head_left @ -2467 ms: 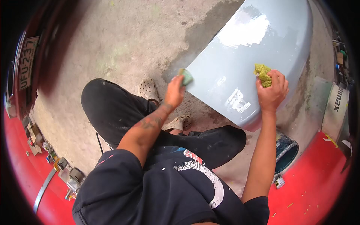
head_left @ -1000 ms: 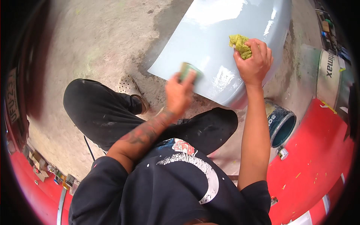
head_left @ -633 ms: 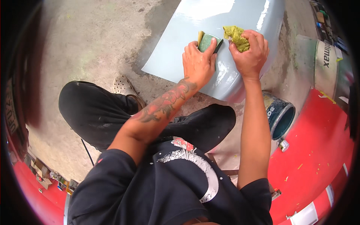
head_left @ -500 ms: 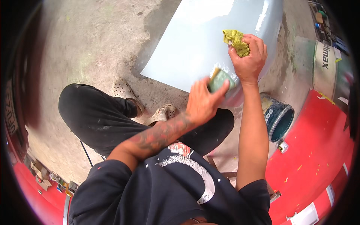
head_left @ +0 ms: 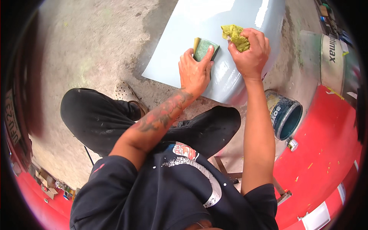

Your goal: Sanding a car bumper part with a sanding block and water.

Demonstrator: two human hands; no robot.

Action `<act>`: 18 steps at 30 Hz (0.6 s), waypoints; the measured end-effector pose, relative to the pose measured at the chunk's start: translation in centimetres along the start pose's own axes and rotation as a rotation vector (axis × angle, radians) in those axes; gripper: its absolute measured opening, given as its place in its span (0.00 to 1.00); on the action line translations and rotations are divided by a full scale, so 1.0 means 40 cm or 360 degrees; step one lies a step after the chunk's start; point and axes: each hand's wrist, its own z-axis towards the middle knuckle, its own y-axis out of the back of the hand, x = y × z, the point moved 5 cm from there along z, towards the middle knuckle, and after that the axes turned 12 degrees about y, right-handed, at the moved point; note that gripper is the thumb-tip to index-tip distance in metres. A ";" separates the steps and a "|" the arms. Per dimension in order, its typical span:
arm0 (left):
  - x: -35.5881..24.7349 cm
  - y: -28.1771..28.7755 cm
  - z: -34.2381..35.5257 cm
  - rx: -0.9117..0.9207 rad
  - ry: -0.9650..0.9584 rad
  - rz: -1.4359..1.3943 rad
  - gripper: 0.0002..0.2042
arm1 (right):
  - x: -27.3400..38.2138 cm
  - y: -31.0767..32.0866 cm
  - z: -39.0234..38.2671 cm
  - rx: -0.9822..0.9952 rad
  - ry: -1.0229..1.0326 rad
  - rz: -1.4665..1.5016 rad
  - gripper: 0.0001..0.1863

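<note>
Clasping the green block [head_left: 206,51], the left hand [head_left: 194,73] has it on the pale panel [head_left: 170,53], left of the yellow rag [head_left: 236,37]. The right hand [head_left: 252,58] is closed around that rag over the panel; a bucket [head_left: 278,111] sits on the floor [head_left: 96,46].

View: head, left lens of a side-by-side fisheye pair, worn on the person. Looks steeply down and somewhat forward from above the chest; upright, unmirrored. Nearest the lens: black T-shirt [head_left: 149,188], filling lower middle, with bare arms [head_left: 260,126] reaching up the frame. Mid-range, above centre: left hand [head_left: 194,74] and right hand [head_left: 252,55], both whole in field. Farther down: concrete floor [head_left: 92,42]. Grey-blue panel [head_left: 168,48] cut by top edge. Field spans licence plate [head_left: 13,117], left rim, to red surface [head_left: 329,134], right. Strong bowing toward rim; corners black.
</note>
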 end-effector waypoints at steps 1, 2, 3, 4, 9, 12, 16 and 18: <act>-0.007 0.003 -0.025 0.0004 0.0001 0.0002 0.29 | 0.000 0.000 -0.006 0.0029 -0.0016 -0.0018 0.19; -0.026 0.003 -0.070 0.0130 -0.0089 -0.0056 0.29 | -0.004 -0.004 -0.006 0.0047 -0.0032 -0.0038 0.19; -0.049 0.007 -0.122 0.0260 -0.0184 -0.0120 0.29 | -0.010 -0.002 -0.004 0.0039 -0.0037 -0.0049 0.19; -0.073 0.025 -0.194 0.0359 -0.0243 -0.0265 0.30 | -0.012 0.001 -0.010 0.0030 -0.0027 -0.0051 0.19; 0.006 0.008 -0.024 0.0185 0.0025 -0.0016 0.27 | 0.001 -0.001 0.003 0.0041 -0.0014 -0.0066 0.19; -0.022 0.005 -0.084 0.0224 -0.0122 -0.0112 0.26 | 0.001 -0.005 0.004 0.0032 -0.0014 -0.0093 0.18; 0.018 0.011 -0.144 0.0466 -0.0073 -0.0217 0.26 | -0.004 0.011 -0.005 0.0098 -0.0022 -0.0117 0.19; 0.184 0.006 -0.040 0.0306 0.0303 0.0039 0.24 | 0.008 0.006 0.000 0.0099 -0.0018 -0.0105 0.19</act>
